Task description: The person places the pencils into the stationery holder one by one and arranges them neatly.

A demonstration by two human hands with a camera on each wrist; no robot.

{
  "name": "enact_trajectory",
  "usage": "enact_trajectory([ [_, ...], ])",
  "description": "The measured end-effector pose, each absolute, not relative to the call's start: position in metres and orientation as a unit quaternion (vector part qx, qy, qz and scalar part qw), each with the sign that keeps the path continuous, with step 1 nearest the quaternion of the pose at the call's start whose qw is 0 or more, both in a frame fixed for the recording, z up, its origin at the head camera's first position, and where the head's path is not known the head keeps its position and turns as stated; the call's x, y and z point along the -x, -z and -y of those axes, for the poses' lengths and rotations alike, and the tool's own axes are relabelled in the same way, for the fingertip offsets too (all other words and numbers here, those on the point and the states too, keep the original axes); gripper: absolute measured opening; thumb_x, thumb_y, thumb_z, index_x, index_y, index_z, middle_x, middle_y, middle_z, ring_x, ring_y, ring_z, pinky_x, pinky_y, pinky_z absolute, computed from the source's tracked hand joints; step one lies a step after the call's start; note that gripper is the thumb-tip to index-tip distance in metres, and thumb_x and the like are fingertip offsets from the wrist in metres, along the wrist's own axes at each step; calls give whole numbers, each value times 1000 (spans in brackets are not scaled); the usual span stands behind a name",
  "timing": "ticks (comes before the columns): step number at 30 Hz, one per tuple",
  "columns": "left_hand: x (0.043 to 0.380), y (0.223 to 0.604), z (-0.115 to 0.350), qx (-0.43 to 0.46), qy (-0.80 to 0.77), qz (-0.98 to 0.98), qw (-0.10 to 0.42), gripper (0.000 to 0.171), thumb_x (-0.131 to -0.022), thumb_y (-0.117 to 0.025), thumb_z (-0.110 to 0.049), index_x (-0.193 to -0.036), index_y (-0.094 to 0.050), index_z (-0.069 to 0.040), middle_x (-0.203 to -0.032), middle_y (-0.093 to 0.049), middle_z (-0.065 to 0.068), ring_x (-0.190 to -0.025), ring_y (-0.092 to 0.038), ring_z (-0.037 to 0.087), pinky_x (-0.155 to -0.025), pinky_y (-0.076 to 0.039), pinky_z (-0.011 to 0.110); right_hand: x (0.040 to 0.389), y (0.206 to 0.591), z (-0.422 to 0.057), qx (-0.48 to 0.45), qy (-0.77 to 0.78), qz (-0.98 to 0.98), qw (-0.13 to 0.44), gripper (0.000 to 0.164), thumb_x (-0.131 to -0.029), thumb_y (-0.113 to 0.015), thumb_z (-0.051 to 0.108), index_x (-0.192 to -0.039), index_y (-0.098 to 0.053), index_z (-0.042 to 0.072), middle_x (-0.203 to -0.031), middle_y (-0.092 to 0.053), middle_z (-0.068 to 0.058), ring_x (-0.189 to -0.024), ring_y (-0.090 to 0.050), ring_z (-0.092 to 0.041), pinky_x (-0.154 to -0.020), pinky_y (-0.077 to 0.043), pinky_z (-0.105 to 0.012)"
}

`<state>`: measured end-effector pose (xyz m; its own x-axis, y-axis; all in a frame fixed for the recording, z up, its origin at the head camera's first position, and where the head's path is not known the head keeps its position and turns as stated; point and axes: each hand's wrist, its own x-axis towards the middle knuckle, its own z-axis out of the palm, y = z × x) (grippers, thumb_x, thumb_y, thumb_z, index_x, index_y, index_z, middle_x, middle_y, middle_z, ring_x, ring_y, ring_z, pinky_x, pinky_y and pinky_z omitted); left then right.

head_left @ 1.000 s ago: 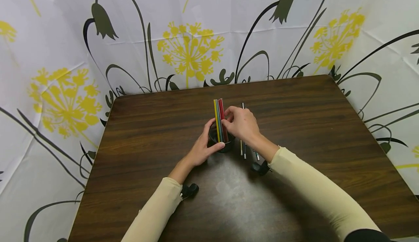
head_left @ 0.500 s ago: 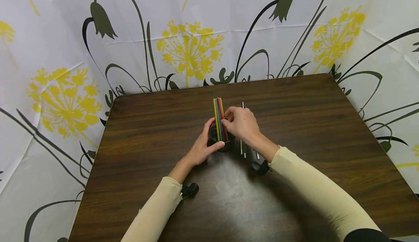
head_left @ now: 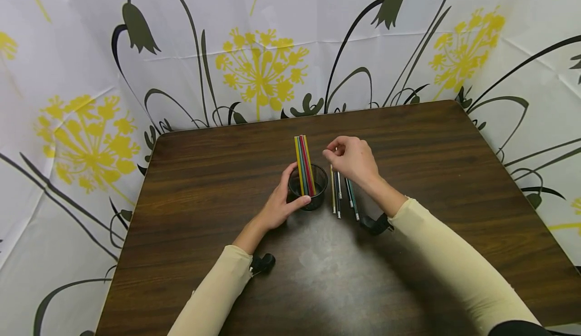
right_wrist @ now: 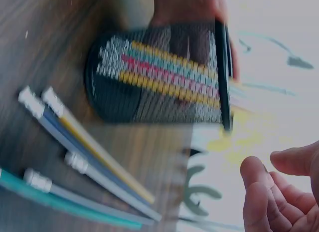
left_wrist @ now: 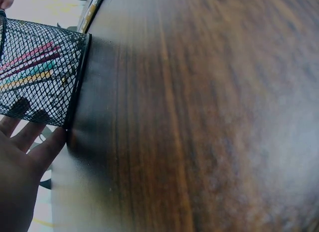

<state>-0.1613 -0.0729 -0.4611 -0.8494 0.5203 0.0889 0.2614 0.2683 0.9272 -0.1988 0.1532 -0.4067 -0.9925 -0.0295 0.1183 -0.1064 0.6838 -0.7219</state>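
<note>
My left hand grips a black mesh pencil cup from its left side, the thumb across the near rim. The cup stands upright on the table. Several coloured pencils, yellow, teal and red, lean in it; the right wrist view shows them through the mesh. To the right of the cup, my right hand hovers with nothing in its fingers, thumb and index finger apart. Below it several pencils lie loose on the table, among them a yellow pencil and a teal pencil.
A dark wood-grain table carries everything. Behind it hangs a white cloth with yellow and dark green flowers, meeting the table's far edge. A black wrist camera sits near the lower ends of the loose pencils.
My right hand has left the pencils in the cup and moved right, over the loose ones. A second yellow pencil now shows at the right side of the bundle. The left hand stays on the cup.
</note>
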Motion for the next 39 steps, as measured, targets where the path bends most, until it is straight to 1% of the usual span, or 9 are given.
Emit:
enact_trajectory([
  [4,160,459,73,-242,-546,-794,119,82,-94,-65,-13,-156,-11,-13,-147,-37,21,-128,-43,38,-106,-33,56,207,416,-173,-4,-387,921,41,18,-92,-67,29,-96,-72,12,-72,-69,2,-57,-66,-12,-58,-46,-34],
  [7,160,459,74,-241,-542,-796,119,82,-94,-66,-17,-156,-12,-13,-145,-38,22,-126,-44,40,-104,-35,56,212,429,-186,19,-372,928,23,18,-92,-66,29,-96,-72,12,-74,-70,1,-59,-66,-12,-61,-45,-35],
  [12,160,459,73,-244,-542,-796,116,82,-94,-66,-16,-156,-12,-13,-143,-41,23,-123,-46,38,-104,-36,56,214,455,-201,36,-366,929,-35,18,-93,-67,25,-98,-70,8,-81,-70,-4,-66,-69,-18,-60,-47,-33],
  [15,160,460,73,-246,-544,-793,117,82,-94,-66,-16,-156,-12,-13,-142,-41,23,-122,-47,38,-103,-36,55,215,465,-205,44,-365,928,-68,19,-92,-68,25,-99,-70,8,-84,-70,-5,-68,-70,-19,-58,-49,-31],
  [19,160,460,73,-248,-547,-791,117,82,-94,-66,-17,-156,-12,-13,-142,-41,23,-121,-48,38,-103,-36,55,216,474,-208,64,-348,929,-106,21,-92,-70,29,-98,-69,9,-80,-70,-4,-63,-66,-17,-56,-47,-31],
  [23,160,461,73,-249,-545,-792,114,82,-94,-66,-17,-156,-13,-13,-142,-41,22,-122,-47,38,-104,-36,55,220,481,-211,75,-340,927,-138,22,-90,-72,31,-97,-68,10,-76,-68,-4,-59,-63,-16,-55,-49,-30],
  [28,160,461,72,-246,-548,-791,115,82,-93,-67,-17,-156,-13,-14,-143,-40,22,-124,-46,37,-105,-34,55,222,485,-215,63,-339,927,-147,21,-90,-72,28,-98,-67,9,-78,-69,-4,-60,-65,-15,-55,-51,-30],
  [35,160,459,73,-244,-543,-795,117,83,-93,-67,-17,-156,-13,-14,-144,-40,22,-126,-45,37,-106,-33,54,221,475,-217,66,-296,937,-175,21,-89,-71,32,-95,-66,12,-67,-69,0,-58,-65,-17,-56,-49,-33],
  [39,160,459,73,-243,-543,-795,117,83,-94,-67,-17,-156,-12,-14,-145,-39,22,-127,-44,38,-106,-33,55,219,472,-217,77,-272,941,-185,21,-89,-70,32,-94,-65,13,-65,-69,1,-58,-65,-17,-56,-49,-34],
])
